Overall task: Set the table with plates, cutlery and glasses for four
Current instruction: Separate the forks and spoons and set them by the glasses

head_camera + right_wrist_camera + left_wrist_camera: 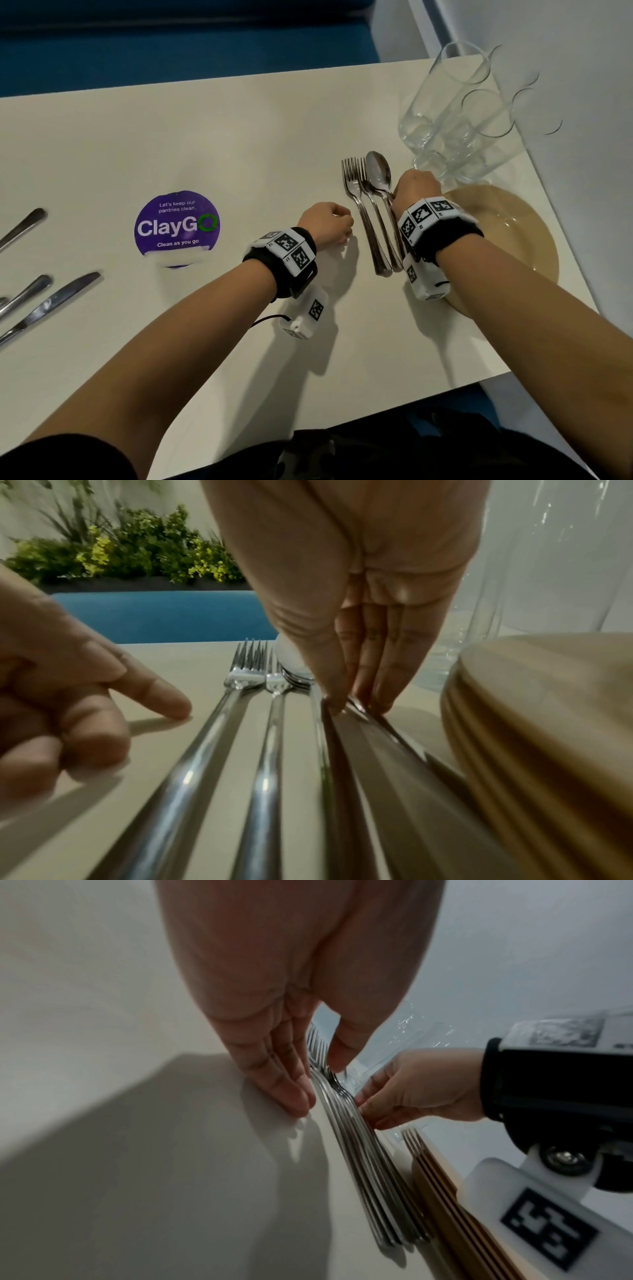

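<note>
Forks [356, 195] and a spoon [378, 169] lie in a tight pile on the white table [239, 137], handles toward me. My right hand [416, 186] reaches down onto the pile's right side; in the right wrist view its thumb and fingers [346, 710] pinch one cutlery handle, and I cannot tell which piece. My left hand [329, 222] holds nothing and sits just left of the forks [245, 669], its index fingertip [171, 708] touching the table. A stack of tan plates [513, 233] stands right of the pile. Several clear glasses [455, 113] stand behind it.
A purple round ClayGo sticker [177, 224] is on the table's middle. A knife [51, 305] and other cutlery handles [24, 226] lie at the left edge. A blue bench [171, 44] runs along the far side. The table's right edge [565, 212] passes close by the plates.
</note>
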